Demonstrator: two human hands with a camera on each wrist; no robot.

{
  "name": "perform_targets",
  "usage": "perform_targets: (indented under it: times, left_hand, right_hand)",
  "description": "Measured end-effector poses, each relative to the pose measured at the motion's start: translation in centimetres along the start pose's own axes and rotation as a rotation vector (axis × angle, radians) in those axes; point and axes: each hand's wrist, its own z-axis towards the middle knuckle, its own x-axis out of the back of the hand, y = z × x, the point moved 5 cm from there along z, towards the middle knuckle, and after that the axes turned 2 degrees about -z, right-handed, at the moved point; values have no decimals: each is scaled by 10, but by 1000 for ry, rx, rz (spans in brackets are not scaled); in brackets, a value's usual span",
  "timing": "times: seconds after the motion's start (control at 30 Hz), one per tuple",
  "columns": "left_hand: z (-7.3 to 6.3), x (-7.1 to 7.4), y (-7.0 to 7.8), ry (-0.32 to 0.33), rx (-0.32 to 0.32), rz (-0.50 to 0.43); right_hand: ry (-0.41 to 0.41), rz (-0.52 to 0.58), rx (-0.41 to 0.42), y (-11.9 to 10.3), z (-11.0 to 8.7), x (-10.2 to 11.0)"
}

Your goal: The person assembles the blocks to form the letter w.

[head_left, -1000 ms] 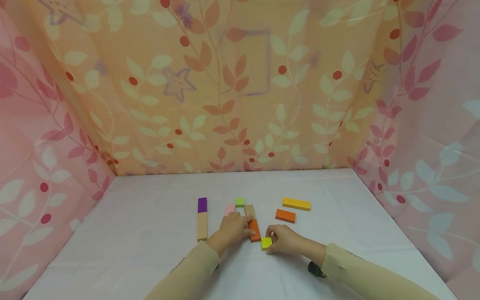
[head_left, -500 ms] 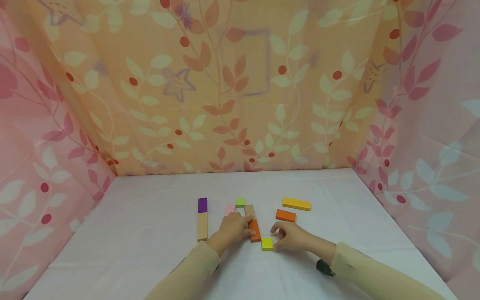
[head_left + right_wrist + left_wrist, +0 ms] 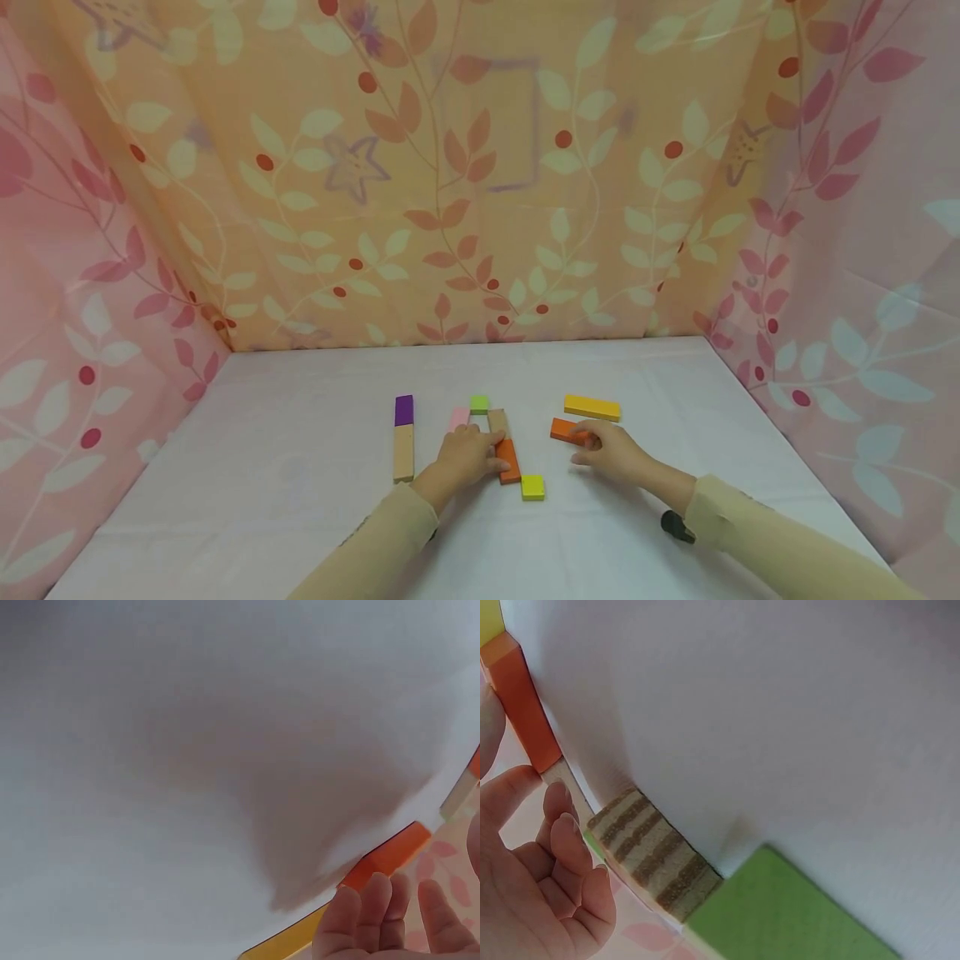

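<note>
My left hand (image 3: 468,458) rests at the row of flat blocks in the middle, index finger and thumb touching the side of an orange block (image 3: 508,461). That block joins a plain wood block (image 3: 498,422) at its far end; a small yellow block (image 3: 532,487) lies at its near corner. Under the left hand, the left wrist view shows a block with a brown-striped end (image 3: 656,855) and a green block (image 3: 787,911), hidden in the head view. My right hand (image 3: 615,454) is over another orange block (image 3: 566,431), loosely bent fingertips overlapping its right end, thumb apart.
A long amber block (image 3: 592,407) lies behind the right-hand orange block. Pink (image 3: 460,418) and light green (image 3: 479,405) blocks lie beyond the left hand. Left of them, a purple block (image 3: 404,410) and a wood block (image 3: 403,452) form a line. Patterned cloth (image 3: 480,208) walls surround the white table.
My right hand has let go of the small yellow block, leaving it by the orange block, and has moved right and away to the other orange block. The left hand stays put.
</note>
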Motion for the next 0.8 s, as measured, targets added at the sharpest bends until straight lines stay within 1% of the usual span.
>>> perform_targets:
  times: [0.17, 0.37, 0.53, 0.8]
  left_hand:
    - [0, 0, -1, 4, 3, -15]
    - [0, -1, -1, 9, 3, -19]
    - [0, -1, -2, 11, 0, -24]
    - [2, -3, -2, 9, -5, -21]
  right_hand:
    - [29, -6, -27, 9, 7, 8]
    - [12, -66, -41, 17, 15, 14]
    - [-19, -72, -59, 24, 21, 17]
    - [-91, -76, -148, 36, 30, 16]
